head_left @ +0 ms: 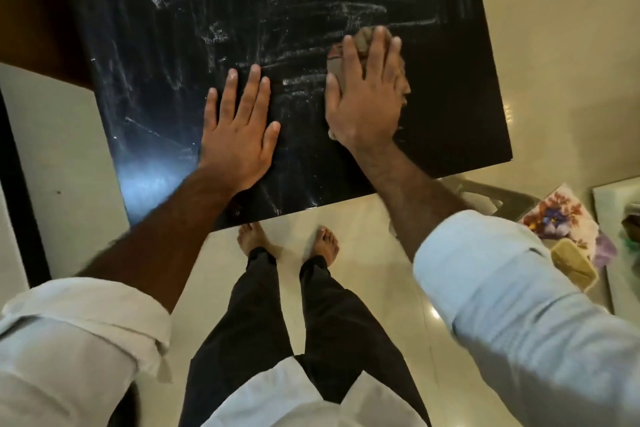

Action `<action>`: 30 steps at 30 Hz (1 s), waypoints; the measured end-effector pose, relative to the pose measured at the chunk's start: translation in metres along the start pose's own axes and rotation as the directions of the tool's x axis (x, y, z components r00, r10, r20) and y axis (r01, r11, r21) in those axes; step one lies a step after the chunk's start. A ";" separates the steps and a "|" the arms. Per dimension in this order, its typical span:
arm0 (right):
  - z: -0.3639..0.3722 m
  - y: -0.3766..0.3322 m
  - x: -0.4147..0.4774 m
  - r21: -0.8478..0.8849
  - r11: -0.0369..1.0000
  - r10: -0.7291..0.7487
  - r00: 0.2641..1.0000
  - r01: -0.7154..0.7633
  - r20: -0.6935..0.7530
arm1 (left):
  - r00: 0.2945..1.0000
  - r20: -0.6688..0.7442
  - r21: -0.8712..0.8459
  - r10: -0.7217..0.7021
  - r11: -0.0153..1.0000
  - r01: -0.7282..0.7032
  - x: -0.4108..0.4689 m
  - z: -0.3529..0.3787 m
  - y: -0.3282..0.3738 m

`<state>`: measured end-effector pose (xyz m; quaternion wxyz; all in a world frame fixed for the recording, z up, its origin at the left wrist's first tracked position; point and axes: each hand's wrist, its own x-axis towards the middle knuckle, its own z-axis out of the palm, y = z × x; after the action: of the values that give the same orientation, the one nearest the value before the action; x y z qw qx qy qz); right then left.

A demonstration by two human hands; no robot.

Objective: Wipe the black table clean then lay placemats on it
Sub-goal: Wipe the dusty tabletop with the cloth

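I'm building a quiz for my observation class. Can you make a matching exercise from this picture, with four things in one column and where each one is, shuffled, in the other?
Things
1. left hand
2. right hand
3. cloth
4. floral placemat

Places
A. off the black table, low at the right of the view
B. flat on the bare tabletop, fingers spread
C. pressing down on the cloth with straight fingers
D. on the table, mostly hidden under a palm

Pairs: 1-B, 2-C, 3-D, 4-A
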<state>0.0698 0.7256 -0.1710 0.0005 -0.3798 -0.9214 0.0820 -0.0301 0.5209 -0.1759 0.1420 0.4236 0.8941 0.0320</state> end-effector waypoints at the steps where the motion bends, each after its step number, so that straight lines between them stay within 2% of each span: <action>1: 0.000 -0.013 -0.005 -0.003 0.999 -0.036 0.999 0.036 0.008 | 1.000 0.013 -0.013 0.018 1.000 -0.018 0.000 -0.001 -0.004; 4: 0.001 -0.035 -0.049 0.026 0.985 -0.174 0.984 0.173 0.039 | 1.000 -0.009 -0.005 -0.019 1.000 0.019 -0.005 -0.004 -0.023; 7: 0.000 -0.025 -0.104 0.036 0.976 -0.217 0.973 0.215 0.075 | 0.996 -0.042 0.021 -0.083 0.996 0.084 -0.011 -0.006 -0.040; 10: -0.004 0.001 -0.116 -0.025 0.992 -0.119 0.987 0.122 0.109 | 0.996 -0.042 0.023 -0.076 0.997 0.077 -0.016 -0.008 -0.054; 13: -0.006 0.022 -0.075 -0.021 0.998 0.058 0.995 -0.056 0.078 | 0.995 -0.054 0.023 -0.078 0.997 0.079 -0.023 -0.007 -0.068; 15: -0.005 0.015 -0.038 0.002 0.991 0.132 0.991 -0.132 0.020 | 0.996 -0.043 0.020 -0.074 0.997 0.075 -0.025 -0.008 -0.075; 17: -0.001 -0.012 -0.011 0.003 0.989 0.149 0.989 -0.148 -0.010 | 0.997 -0.024 0.012 -0.074 0.997 0.075 -0.024 -0.010 -0.078; 21: 0.007 -0.075 -0.019 -0.012 0.999 -0.044 0.999 0.044 0.007 | 0.996 -0.023 0.027 -0.083 0.996 0.083 -0.023 -0.010 -0.077; 25: 0.009 -0.074 -0.094 0.012 0.976 -0.219 0.968 0.219 0.126 | 0.996 -0.036 0.023 -0.083 0.996 0.084 -0.024 -0.007 -0.074; 27: 0.007 -0.053 -0.129 -0.001 0.976 -0.216 0.962 0.219 0.165 | 0.995 -0.048 0.020 -0.083 0.996 0.084 -0.023 -0.005 -0.075; 30: 0.000 -0.018 -0.143 -0.044 0.994 -0.097 0.984 0.105 0.151 | 0.995 -0.072 0.013 -0.075 0.997 0.076 -0.023 -0.002 -0.077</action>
<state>0.1590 0.6123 -0.1594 -0.0737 -0.3253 -0.9388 0.0860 -0.0741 0.4541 -0.1821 0.1074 0.3891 0.9143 0.0347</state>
